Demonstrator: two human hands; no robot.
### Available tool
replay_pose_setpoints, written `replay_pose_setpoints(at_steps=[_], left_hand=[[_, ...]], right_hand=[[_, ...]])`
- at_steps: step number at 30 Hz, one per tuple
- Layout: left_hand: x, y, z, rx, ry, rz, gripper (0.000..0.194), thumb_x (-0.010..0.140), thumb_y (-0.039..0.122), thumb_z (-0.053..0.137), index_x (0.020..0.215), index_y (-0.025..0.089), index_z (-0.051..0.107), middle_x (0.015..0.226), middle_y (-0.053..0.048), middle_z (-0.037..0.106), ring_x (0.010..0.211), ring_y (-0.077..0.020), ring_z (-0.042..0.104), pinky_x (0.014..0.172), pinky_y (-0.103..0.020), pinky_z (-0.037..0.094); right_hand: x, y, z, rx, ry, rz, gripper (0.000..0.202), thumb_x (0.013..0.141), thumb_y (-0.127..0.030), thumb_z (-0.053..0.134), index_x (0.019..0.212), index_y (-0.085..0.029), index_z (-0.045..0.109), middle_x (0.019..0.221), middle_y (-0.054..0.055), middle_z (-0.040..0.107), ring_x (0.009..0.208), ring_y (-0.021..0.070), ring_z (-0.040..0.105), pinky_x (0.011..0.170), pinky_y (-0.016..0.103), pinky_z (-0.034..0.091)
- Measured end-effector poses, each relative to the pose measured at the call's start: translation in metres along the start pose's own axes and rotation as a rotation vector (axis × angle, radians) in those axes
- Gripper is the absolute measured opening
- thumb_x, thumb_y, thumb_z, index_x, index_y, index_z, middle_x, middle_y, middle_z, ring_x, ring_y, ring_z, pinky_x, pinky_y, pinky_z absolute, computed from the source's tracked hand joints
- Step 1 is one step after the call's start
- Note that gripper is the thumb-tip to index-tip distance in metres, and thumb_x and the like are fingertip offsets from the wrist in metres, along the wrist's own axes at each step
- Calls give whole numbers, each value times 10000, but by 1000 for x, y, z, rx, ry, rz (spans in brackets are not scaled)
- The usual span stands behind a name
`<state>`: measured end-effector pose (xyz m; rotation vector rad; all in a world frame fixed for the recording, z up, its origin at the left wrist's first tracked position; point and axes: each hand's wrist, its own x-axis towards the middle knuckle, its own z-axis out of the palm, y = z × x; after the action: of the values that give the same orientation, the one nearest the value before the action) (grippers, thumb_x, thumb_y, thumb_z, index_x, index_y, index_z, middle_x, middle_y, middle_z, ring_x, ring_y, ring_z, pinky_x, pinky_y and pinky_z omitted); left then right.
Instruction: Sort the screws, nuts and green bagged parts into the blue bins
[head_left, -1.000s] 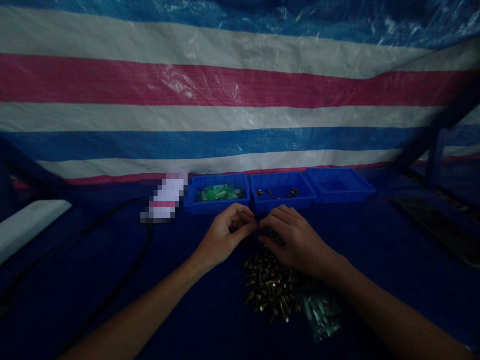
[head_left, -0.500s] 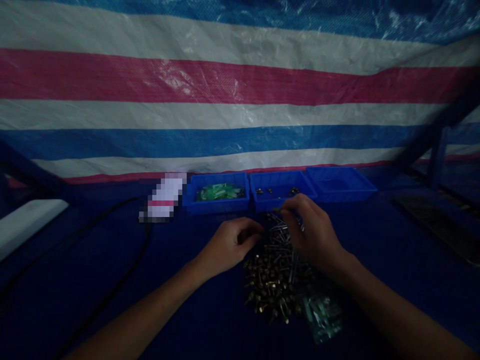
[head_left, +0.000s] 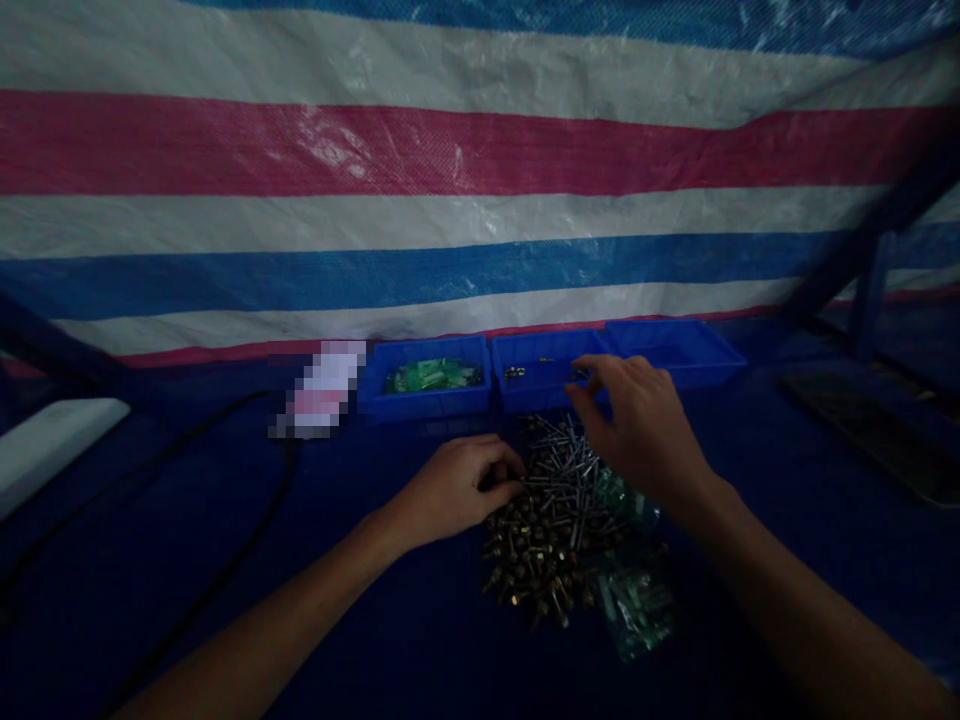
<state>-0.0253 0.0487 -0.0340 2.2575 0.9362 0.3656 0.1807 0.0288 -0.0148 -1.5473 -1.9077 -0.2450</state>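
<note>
My left hand (head_left: pixel 459 484) is at the left edge of a pile of screws (head_left: pixel 566 465), thumb and fingers pinched together; what is between them is too dark to make out. My right hand (head_left: pixel 637 412) hovers at the near right side of the middle blue bin (head_left: pixel 525 400), thumb and forefinger apart with nothing visible between them. A few small metal pieces (head_left: pixel 514 372) lie in that bin. Brass-coloured bolt-like pieces (head_left: pixel 536 560) are heaped nearest me, beside the silver screws. A clear bag of pale green pieces (head_left: pixel 637 605) lies to their right, and another green bag (head_left: pixel 626 497) is partly under my right hand.
The left blue bin (head_left: pixel 427 405) holds green packets (head_left: pixel 435 375); a third blue bin (head_left: pixel 709 375) stands at the right. A dark flat object (head_left: pixel 862 430) lies far right. Black cable (head_left: pixel 225 570) and a white block (head_left: pixel 60 445) are at left. Striped sheeting (head_left: pixel 450 150) hangs behind.
My right hand has moved from above the screws toward the middle bin, and its thumb and forefinger have parted. My left hand stays pinched by the pile. The view has shifted slightly.
</note>
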Motion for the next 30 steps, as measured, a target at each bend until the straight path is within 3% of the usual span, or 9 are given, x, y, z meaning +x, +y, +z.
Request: replay_pose_setpoints(at_steps=[5,9,21,26,28,30], left_hand=[[-1,-5,-1,-207,59,-85,208,829,332,508,849,137,579,644,18,514,562,-96,434,503,-218,324],[-1,-7,-2,-306,100,-98,229,841,354,486,854,137,556,726,-4,559,644,-118,483,570,-236,368],[-2,-7,-1,-298,100,-91,256,874,367,439,842,145,563,728,1,562,667,-121,487,600,-244,371],[-4,-3,-11,-213,-142,-1,176,802,289,547,882,152,623,678,13,548,575,-93,458,508,-206,341],[-5,-1,-15,-146,-200,66,143,761,233,584,868,167,652,702,8,557,587,-92,473,520,-205,357],[-5,0,-17,-101,-210,109,124,750,202,584,839,176,667,739,-3,573,620,-97,498,548,-211,376]], right_hand=[[-15,-24,9,196,-211,-158,155,856,-274,476,937,-179,568,849,53,622,849,202,517,727,332,348],[-19,-35,11,199,-294,-228,133,854,-276,490,886,-180,576,814,41,610,815,187,500,712,319,333],[-19,-35,13,47,-262,-272,120,866,-200,468,830,-185,581,776,33,618,774,189,494,679,320,283],[-16,-28,13,12,-243,-221,164,885,-212,432,788,-174,558,743,43,625,757,191,523,682,329,302],[-15,-25,8,54,-162,-190,165,895,-211,403,805,-177,538,738,44,619,737,186,533,674,327,326],[-15,-22,0,128,-3,-158,132,897,-216,391,851,-187,512,756,44,609,716,176,539,654,319,357]])
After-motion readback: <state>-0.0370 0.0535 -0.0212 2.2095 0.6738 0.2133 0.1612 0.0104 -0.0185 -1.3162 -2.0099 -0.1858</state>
